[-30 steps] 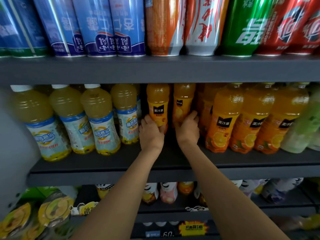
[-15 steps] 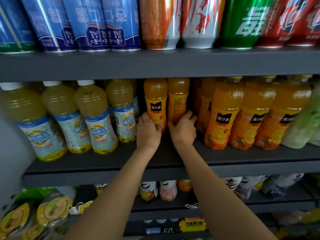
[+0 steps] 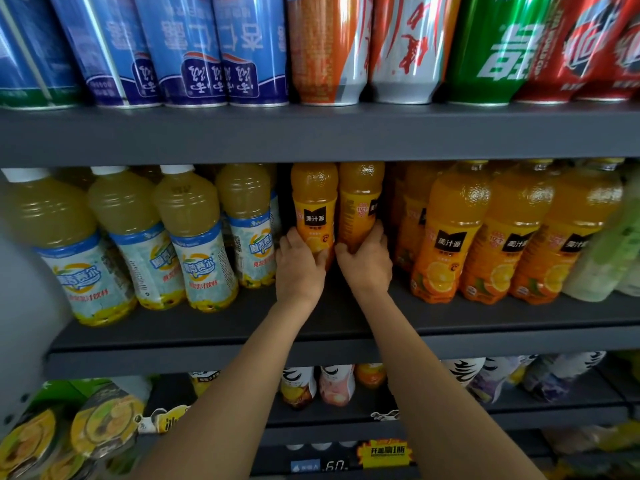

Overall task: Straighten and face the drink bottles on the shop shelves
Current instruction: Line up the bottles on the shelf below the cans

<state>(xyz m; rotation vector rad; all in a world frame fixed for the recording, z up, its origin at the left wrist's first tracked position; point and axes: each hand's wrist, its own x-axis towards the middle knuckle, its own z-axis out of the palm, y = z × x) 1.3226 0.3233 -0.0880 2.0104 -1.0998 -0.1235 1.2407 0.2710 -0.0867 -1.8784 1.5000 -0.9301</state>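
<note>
Left hand (image 3: 299, 268) fingers (image 3: 288, 241) curl round the base of the left orange bottle (image 3: 314, 206); right hand (image 3: 367, 263) fingers (image 3: 378, 232) wrap the right orange bottle (image 3: 360, 202). Both bottles stand upright, touching, mid-shelf (image 3: 221, 327), set back behind the front row.

Glossy plastic bottles (image 3: 313, 206); matt grey shelf (image 3: 311, 133), probably metal; shiny cans (image 3: 325, 46).
</note>
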